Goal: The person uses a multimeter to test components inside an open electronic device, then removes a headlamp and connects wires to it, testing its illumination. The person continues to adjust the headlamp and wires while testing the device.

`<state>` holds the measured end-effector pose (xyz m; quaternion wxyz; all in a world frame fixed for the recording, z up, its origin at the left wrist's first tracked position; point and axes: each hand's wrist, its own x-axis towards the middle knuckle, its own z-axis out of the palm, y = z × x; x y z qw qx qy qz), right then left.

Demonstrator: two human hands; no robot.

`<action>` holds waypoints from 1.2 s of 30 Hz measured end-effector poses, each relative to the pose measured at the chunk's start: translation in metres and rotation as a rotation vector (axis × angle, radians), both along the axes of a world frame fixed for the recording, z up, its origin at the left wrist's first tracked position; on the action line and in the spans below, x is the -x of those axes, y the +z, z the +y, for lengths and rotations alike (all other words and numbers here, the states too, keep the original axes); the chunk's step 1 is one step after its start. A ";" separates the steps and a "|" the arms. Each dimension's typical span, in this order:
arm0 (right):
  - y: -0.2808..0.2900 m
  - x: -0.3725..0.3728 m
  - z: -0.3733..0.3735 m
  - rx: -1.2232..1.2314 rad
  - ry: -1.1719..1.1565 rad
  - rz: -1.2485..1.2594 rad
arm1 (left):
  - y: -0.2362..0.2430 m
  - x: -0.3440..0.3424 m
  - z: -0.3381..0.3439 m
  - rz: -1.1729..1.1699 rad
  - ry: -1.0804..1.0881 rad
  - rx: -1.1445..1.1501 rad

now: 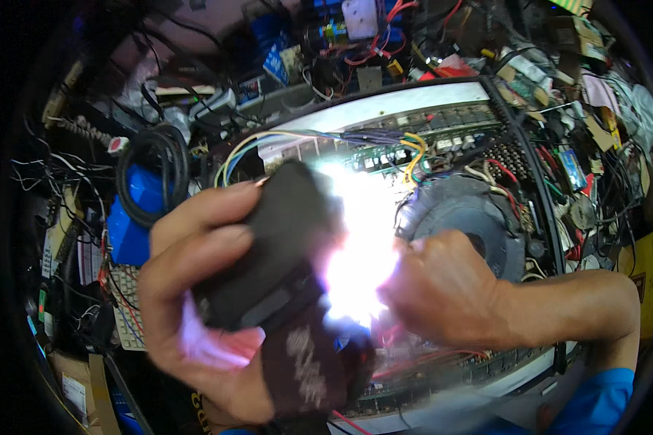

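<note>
My left hand [196, 290] is wrapped round a black headlamp [268, 246], its dark strap [303, 362] hanging below. A strong white glare beside the headlamp washes out the space between my hands. On the right of this glare, my right hand [446, 293] is closed in a loose fist, slightly blurred; whatever its fingers hold, if anything, is lost in the light. Beneath both hands lies an opened electronic chassis [442, 94] with a pale metal frame. Inside it sit a large round dark transformer [464, 217], green circuit boards [377, 159] and yellow wires [415, 156].
Cables and parts crowd around the chassis. At the left are a coiled black cable [178, 174], a blue box [132, 217] and a pale keyboard [127, 312]. Tangled wires and scraps [580, 174] fill the right side, above a yellow box [646, 279].
</note>
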<state>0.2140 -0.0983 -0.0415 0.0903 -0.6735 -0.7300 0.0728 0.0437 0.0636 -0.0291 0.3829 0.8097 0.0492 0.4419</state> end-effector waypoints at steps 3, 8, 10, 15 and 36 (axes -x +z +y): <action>-0.003 0.001 -0.001 -0.013 0.025 0.040 | -0.001 0.001 0.004 -0.115 0.005 0.247; -0.008 0.011 0.001 -0.038 0.024 -0.069 | 0.026 0.019 0.006 -0.246 -0.082 1.124; -0.006 0.011 -0.002 -0.128 -0.040 -0.040 | 0.024 0.020 0.001 -0.110 0.226 0.819; -0.007 0.010 -0.008 -0.159 -0.074 0.017 | 0.030 0.006 -0.010 0.115 0.127 0.451; 0.001 0.023 -0.014 0.026 -0.373 0.296 | 0.080 0.030 -0.057 0.339 0.267 0.056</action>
